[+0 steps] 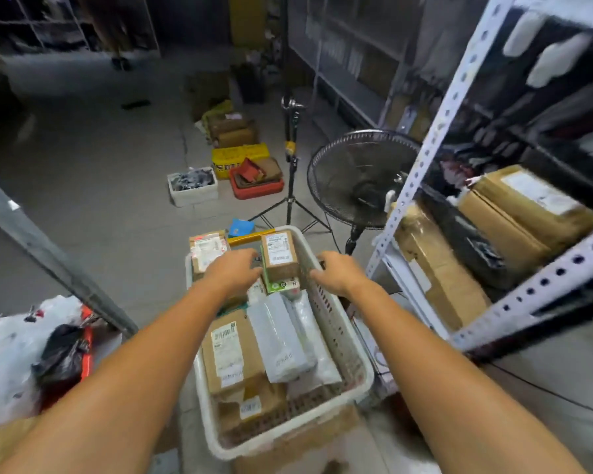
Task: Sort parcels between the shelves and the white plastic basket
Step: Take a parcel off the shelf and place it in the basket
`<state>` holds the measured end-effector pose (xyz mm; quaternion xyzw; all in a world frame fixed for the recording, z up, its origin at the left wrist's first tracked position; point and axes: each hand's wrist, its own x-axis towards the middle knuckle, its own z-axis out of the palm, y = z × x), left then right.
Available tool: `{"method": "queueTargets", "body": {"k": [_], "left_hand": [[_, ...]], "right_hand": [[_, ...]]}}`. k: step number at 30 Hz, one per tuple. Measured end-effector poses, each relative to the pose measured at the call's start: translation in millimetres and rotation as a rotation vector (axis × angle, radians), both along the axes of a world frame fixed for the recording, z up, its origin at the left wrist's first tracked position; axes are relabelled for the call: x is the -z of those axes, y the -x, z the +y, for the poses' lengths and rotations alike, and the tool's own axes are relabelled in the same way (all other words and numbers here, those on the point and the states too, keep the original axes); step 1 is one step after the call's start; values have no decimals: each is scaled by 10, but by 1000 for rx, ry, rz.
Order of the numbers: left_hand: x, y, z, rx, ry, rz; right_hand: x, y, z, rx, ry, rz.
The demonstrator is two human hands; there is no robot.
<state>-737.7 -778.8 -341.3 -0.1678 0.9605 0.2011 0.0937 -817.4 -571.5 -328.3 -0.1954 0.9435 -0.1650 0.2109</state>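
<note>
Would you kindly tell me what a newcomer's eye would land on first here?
Two bare arms reach forward, the left hand and right hand flanking a small upright brown cardboard parcel at the far end of the white plastic basket, packed with brown boxes and grey mailer bags. On the right, a white perforated-metal shelf holds large cardboard boxes; a black floor fan stands beyond the basket.

Parcels in basket, shelves right of it, fan behind

White perforated plastic basket, matt brown cardboard parcels, smooth grey plastic mailers, perhaps painted metal shelf post
</note>
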Motion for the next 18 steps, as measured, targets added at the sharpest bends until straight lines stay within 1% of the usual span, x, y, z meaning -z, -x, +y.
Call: {"method": "queueTargets", "body": {"k": [5,9,11,14,18], "left_hand": [[-373,-156,540,199,81,-38],[-661,-334,1332,311,124,-26],[-765,-409,1862,376,125,-41],[-893,-481,2786,542,138,-15],[-1050,-556,4184,763,96,12]], "right_hand": [[-294,-455,794,139,39,18],[-505,-950,1727,259,21,77],[-562,-1216,2290,307,24,73],[-676,-1614,3251,429,32,85],[-841,-2146,4635,612,-42,65]]}}
